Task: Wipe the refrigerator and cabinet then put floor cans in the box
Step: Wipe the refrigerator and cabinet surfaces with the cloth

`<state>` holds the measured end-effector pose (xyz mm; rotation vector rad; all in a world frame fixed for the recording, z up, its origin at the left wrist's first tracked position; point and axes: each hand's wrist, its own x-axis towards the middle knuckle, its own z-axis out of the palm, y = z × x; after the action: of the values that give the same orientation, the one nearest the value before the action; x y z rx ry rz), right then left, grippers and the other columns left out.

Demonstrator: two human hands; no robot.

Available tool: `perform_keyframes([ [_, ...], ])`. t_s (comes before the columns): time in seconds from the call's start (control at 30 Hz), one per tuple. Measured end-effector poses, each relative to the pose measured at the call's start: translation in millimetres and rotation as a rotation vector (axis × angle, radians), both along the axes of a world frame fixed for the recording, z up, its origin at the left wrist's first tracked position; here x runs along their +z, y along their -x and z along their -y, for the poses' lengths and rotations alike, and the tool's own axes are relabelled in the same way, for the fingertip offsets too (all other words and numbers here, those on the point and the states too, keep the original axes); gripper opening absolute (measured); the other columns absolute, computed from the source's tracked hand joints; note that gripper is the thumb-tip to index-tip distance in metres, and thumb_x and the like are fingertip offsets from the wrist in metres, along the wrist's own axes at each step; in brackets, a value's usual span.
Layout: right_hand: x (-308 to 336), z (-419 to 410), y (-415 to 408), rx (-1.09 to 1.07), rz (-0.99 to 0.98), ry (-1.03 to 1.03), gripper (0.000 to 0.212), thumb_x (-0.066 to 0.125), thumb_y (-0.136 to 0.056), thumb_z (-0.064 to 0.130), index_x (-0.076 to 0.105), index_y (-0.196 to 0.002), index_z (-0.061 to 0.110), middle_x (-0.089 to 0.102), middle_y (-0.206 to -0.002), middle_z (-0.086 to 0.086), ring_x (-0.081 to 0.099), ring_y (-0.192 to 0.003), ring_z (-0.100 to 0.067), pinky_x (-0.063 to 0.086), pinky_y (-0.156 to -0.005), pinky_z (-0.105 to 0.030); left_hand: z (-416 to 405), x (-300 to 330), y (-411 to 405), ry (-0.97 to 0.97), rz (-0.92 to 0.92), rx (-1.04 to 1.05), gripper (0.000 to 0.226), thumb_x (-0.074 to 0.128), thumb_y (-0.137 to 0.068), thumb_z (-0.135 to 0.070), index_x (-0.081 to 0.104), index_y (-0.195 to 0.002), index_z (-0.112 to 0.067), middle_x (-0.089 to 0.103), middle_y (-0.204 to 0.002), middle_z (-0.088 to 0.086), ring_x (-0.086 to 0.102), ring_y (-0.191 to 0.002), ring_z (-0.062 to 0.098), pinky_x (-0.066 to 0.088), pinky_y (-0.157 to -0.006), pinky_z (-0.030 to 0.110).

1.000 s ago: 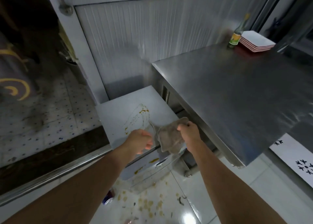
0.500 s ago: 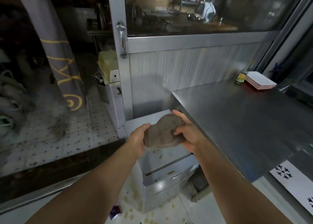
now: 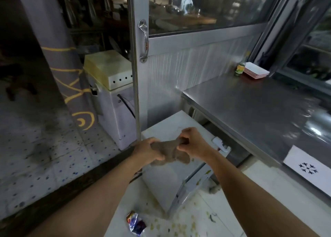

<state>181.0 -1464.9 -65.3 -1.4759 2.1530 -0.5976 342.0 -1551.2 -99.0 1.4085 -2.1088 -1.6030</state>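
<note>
Both my hands hold a brown-grey cloth (image 3: 169, 152) above the small white refrigerator (image 3: 172, 124). My left hand (image 3: 149, 150) grips the cloth's left end. Its right end is pinched by my right hand (image 3: 192, 142), and the cloth is bunched between them. The refrigerator stands low beside the steel counter; its front face (image 3: 189, 186) carries yellowish splashes. A crushed can (image 3: 135, 223) with a red, blue and silver skin lies on the white floor below my left forearm.
The steel counter (image 3: 259, 111) stretches right, bearing a green bottle (image 3: 240, 69) and stacked white-red plates (image 3: 256, 72). A metal door frame with handle (image 3: 144, 41) rises behind the refrigerator. A white box unit (image 3: 111, 86) stands beyond it. Yellow crumbs (image 3: 179, 226) litter the floor.
My view has tilted up and shifted left. My left hand has come onto the cloth, and both hands have lifted and bunched it above the refrigerator top.
</note>
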Motion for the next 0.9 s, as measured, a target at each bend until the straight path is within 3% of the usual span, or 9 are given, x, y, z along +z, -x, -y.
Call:
perform_keyframes([
  [0.1,-3,3,-17,-0.073,-0.017,-0.070,0.025,0.065,-0.084,0.017,0.063,-0.107,0.008,0.058,-0.106,-0.007,0.054,-0.099,-0.020,0.036,-0.078,-0.022,14,-5,-15,0.259,0.152,-0.128,0.040,0.082,-0.062,-0.027,0.069,-0.098,-0.015,0.057,-0.107,0.005,0.058,-0.099,0.023,0.050,-0.090,0.037],
  [0.23,-13,2,-21,-0.384,0.109,-0.002,0.036,0.066,-0.086,0.025,0.050,-0.116,0.013,0.054,-0.103,-0.005,0.051,-0.088,-0.017,0.039,-0.069,-0.023,22,-5,-13,0.024,0.014,-0.145,0.013,0.076,-0.068,-0.021,0.065,-0.074,-0.017,0.066,-0.078,0.000,0.065,-0.084,0.023,0.050,-0.075,0.029],
  [0.33,-24,2,-18,-0.577,0.281,0.023,0.037,0.061,-0.090,0.028,0.042,-0.118,0.013,0.055,-0.106,-0.007,0.052,-0.080,-0.014,0.039,-0.055,-0.015,21,-4,7,-0.017,-0.066,-0.166,0.009,0.069,-0.071,-0.014,0.060,-0.074,-0.016,0.063,-0.074,0.002,0.061,-0.073,0.020,0.046,-0.064,0.028],
  [0.43,-38,3,-6,-0.715,0.425,-0.043,0.045,0.054,-0.093,0.037,0.040,-0.127,0.010,0.054,-0.125,-0.014,0.056,-0.103,-0.025,0.048,-0.080,-0.032,19,-6,34,-0.067,-0.152,-0.162,0.019,0.063,-0.075,-0.005,0.049,-0.074,-0.017,0.058,-0.073,0.001,0.055,-0.066,0.013,0.042,-0.056,0.022],
  [0.53,-47,2,11,-0.786,0.897,-0.121,0.048,0.048,-0.095,0.043,0.039,-0.132,0.014,0.051,-0.127,-0.013,0.055,-0.112,-0.030,0.047,-0.086,-0.042,20,-9,62,-0.119,-0.197,-0.127,0.023,0.061,-0.079,-0.002,0.049,-0.092,-0.017,0.057,-0.083,-0.002,0.055,-0.074,0.011,0.046,-0.059,0.022],
  [0.6,-54,4,25,-0.781,1.203,0.001,0.035,0.047,-0.098,0.029,0.045,-0.128,0.010,0.057,-0.118,-0.014,0.059,-0.102,-0.030,0.052,-0.078,-0.041,21,-14,80,-0.211,-0.204,-0.130,0.032,0.060,-0.080,0.000,0.049,-0.106,-0.016,0.059,-0.091,0.001,0.058,-0.081,0.015,0.049,-0.067,0.027],
  [0.73,-77,24,60,-0.924,1.000,0.218,0.036,0.049,-0.091,-0.005,0.049,-0.125,0.007,0.057,-0.121,-0.020,0.057,-0.107,-0.035,0.052,-0.087,-0.046,31,-30,114,-0.218,-0.112,-0.210,0.031,0.065,-0.081,-0.001,0.055,-0.108,-0.011,0.063,-0.100,0.007,0.061,-0.093,0.021,0.053,-0.082,0.032],
  [0.83,-95,42,78,-0.997,0.839,0.158,0.035,0.053,-0.090,0.000,0.046,-0.121,0.014,0.056,-0.111,-0.013,0.057,-0.100,-0.029,0.052,-0.089,-0.045,47,-48,129,-0.196,-0.059,-0.241,0.028,0.064,-0.083,-0.004,0.058,-0.110,-0.012,0.064,-0.105,0.005,0.061,-0.090,0.016,0.052,-0.075,0.027],
  [0.9,-110,56,89,-1.059,0.775,0.165,0.030,0.054,-0.090,0.002,0.041,-0.112,0.018,0.053,-0.102,-0.010,0.055,-0.090,-0.023,0.053,-0.075,-0.037,64,-60,137,-0.195,-0.030,-0.255,0.033,0.061,-0.085,-0.005,0.055,-0.117,-0.015,0.062,-0.109,0.002,0.059,-0.091,0.013,0.050,-0.068,0.023],
])
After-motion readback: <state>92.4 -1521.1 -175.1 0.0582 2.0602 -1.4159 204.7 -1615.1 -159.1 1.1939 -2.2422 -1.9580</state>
